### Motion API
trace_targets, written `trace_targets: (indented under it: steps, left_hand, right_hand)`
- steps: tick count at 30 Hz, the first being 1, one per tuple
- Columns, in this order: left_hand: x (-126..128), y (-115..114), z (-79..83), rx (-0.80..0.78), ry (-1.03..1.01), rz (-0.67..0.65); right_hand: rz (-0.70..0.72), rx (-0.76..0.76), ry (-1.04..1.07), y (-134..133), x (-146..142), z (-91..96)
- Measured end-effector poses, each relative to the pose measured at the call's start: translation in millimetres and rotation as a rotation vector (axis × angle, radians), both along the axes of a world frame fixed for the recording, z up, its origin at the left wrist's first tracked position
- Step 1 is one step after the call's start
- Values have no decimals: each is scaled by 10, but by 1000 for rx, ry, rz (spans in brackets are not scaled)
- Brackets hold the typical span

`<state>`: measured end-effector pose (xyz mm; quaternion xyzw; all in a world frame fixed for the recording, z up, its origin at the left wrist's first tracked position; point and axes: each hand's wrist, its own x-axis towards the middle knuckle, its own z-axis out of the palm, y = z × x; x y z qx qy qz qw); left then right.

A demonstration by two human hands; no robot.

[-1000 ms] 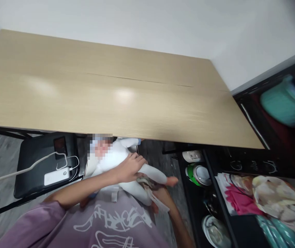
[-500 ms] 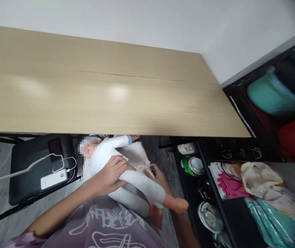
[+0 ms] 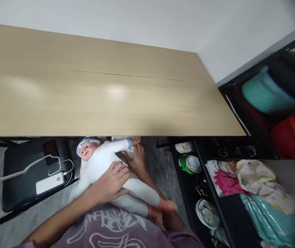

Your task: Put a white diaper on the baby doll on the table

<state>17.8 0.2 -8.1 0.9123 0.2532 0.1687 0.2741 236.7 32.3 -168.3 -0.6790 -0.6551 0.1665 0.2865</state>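
Note:
A baby doll (image 3: 99, 165) in a white top, light grey leggings and a cap with blue lettering lies across my lap, head to the left and bare feet to the right. My left hand (image 3: 115, 181) holds it at the waist and hip, fingers curved over the body and thumb lower by the leg. Beyond the doll, my right hand (image 3: 135, 158) is beside its outstretched arm, fingers bent on a white cloth (image 3: 130, 150). The doll's arm and the table edge hide much of that cloth, and some of my right fingertips are hidden.
A wooden tabletop (image 3: 111, 103) overhangs the doll. On the left, a black padded seat (image 3: 20, 172) carries a white power bank (image 3: 49, 183) with cables. A black shelf (image 3: 235, 210) on the right holds cans, folded cloths (image 3: 227, 182) and plastic packs; teal and red containers are above.
My right hand has moved up and left, from beside the doll's legs to its outstretched arm, taking the white cloth along. My left hand stays on the doll's hip.

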Motion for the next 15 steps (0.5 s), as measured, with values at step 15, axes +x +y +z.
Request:
trace_targets:
  steps: [15]
  left_hand:
    - [50, 19, -113, 52, 45, 17]
  right_hand:
    - [110, -180, 392, 804, -143, 59]
